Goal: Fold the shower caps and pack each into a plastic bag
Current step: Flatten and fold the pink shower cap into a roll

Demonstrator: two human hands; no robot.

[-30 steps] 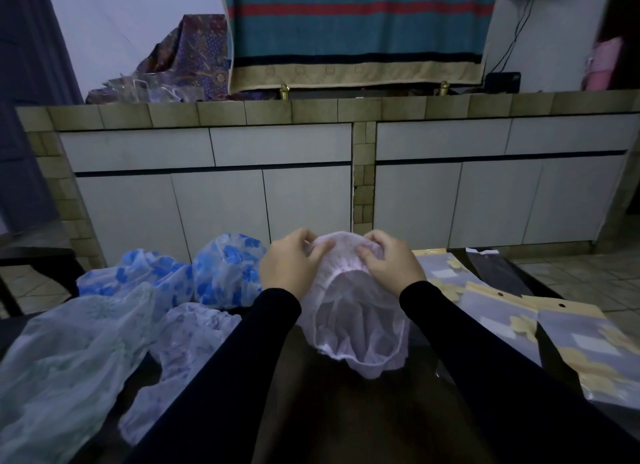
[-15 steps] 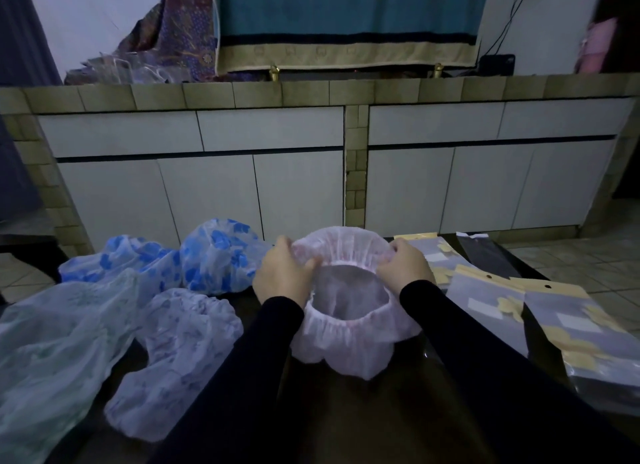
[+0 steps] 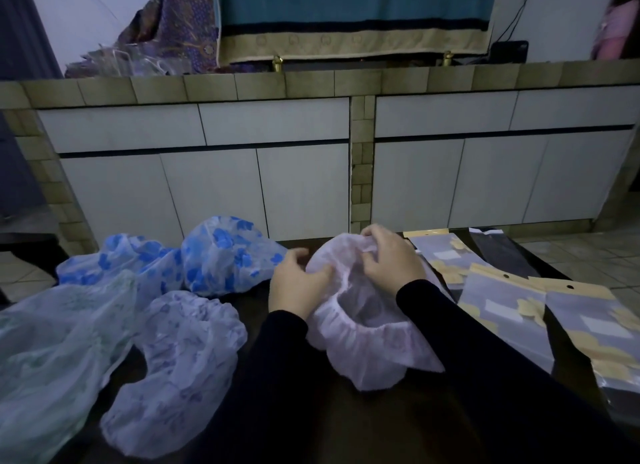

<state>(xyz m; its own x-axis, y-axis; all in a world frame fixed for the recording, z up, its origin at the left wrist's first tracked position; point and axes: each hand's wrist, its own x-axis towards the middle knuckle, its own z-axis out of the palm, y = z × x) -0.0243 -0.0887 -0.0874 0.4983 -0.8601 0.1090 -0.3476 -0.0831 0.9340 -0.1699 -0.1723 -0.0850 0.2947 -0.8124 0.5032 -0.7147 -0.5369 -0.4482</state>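
- The left hand point(image 3: 298, 287), in a black sleeve reaching forward from the lower middle of the view, pinches the left side of a thin pale-pink plastic shower cap with an elastic gathered rim point(image 3: 360, 328); its thumb presses over the rim while the other fingers curl behind the film.
- The right hand point(image 3: 389, 261) sits just beside it, palm down, fingers bent and gripping the cap's far edge, thumb tucked into the opening.
- The two hands are close together, not touching, both clamped on the same cap.
- The pink cap rests on the dark tabletop point(image 3: 294, 429), its opening facing the person, its loose body sagging toward the near edge.
- To the left lie a white cap with bold blue flowers point(image 3: 225, 255), a pale lilac-print cap point(image 3: 180, 366) and a translucent pale-green cap point(image 3: 45, 352).
- To the right, flat clear plastic bags with yellow header strips point(image 3: 512, 311) lie overlapped on the tabletop.
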